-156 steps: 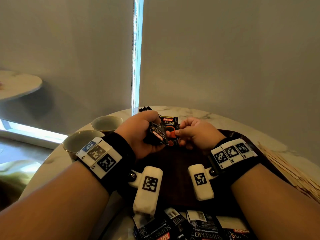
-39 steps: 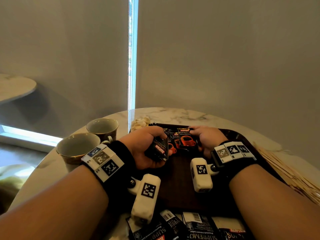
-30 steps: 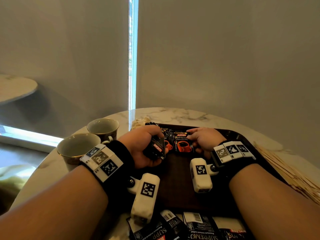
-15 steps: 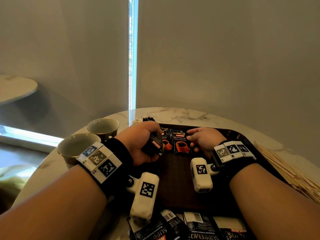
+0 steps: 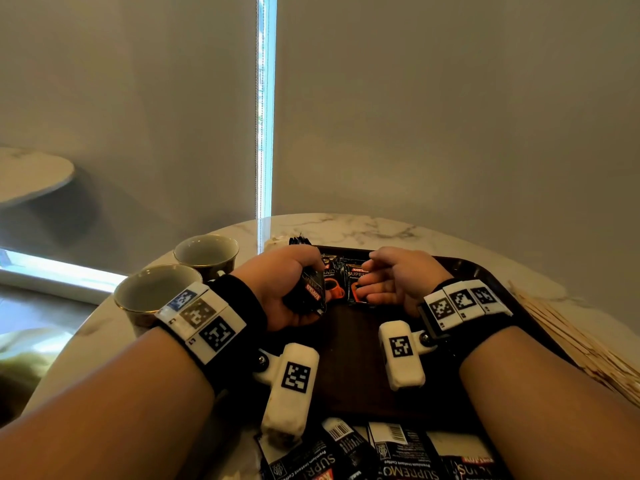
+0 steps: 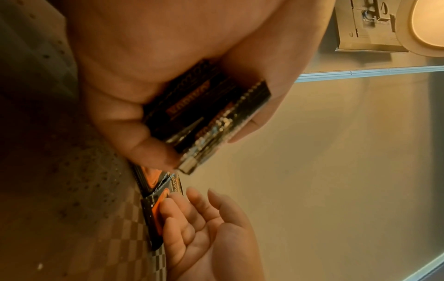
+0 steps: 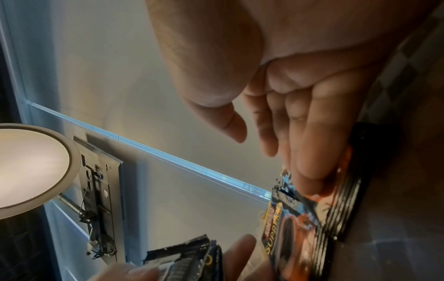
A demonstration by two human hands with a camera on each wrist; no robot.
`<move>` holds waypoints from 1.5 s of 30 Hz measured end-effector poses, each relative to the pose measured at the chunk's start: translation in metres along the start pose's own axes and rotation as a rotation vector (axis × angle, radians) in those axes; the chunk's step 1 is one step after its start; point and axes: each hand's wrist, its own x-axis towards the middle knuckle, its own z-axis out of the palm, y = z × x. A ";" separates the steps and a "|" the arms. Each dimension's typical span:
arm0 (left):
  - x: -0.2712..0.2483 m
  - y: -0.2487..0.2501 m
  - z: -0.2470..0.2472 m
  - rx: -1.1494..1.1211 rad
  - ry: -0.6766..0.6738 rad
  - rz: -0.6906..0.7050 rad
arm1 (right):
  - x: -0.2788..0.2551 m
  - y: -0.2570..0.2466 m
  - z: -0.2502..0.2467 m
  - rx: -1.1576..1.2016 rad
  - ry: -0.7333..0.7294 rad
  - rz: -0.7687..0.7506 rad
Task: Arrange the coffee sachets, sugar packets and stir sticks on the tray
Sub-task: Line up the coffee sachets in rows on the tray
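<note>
My left hand [image 5: 294,289] grips a stack of black coffee sachets [image 5: 311,292] over the far left of the dark brown tray [image 5: 353,368]; the wrist view shows the stack [image 6: 206,117] clamped between thumb and fingers. Two sachets [image 5: 341,282] with orange cups lie side by side on the tray's far part. My right hand [image 5: 384,282] rests with relaxed, straight fingers [image 7: 310,152] on the right one [image 7: 310,224], holding nothing. More sachets [image 5: 398,455] lie at the table's near edge. Wooden stir sticks [image 5: 571,341] lie right of the tray. Pale packets [image 5: 277,241] show behind the left hand.
Two empty cups [image 5: 204,252] [image 5: 152,296] stand on the marble table [image 5: 346,226] left of the tray. A wall and a window strip rise just behind the table. The tray's middle is bare dark surface.
Over five seconds the right hand took a sachet from the left hand's stack and laid it on the tray beside the first. In the last half second its fingers relaxed on it.
</note>
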 end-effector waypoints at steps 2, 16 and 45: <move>0.001 0.000 -0.001 -0.003 0.003 0.000 | -0.001 0.000 0.002 0.010 -0.008 0.007; 0.005 -0.001 -0.002 -0.003 0.040 0.023 | -0.006 -0.003 0.002 -0.015 -0.007 -0.039; -0.014 0.011 0.002 -0.250 -0.134 0.203 | -0.050 -0.040 0.012 -0.216 -0.476 -0.491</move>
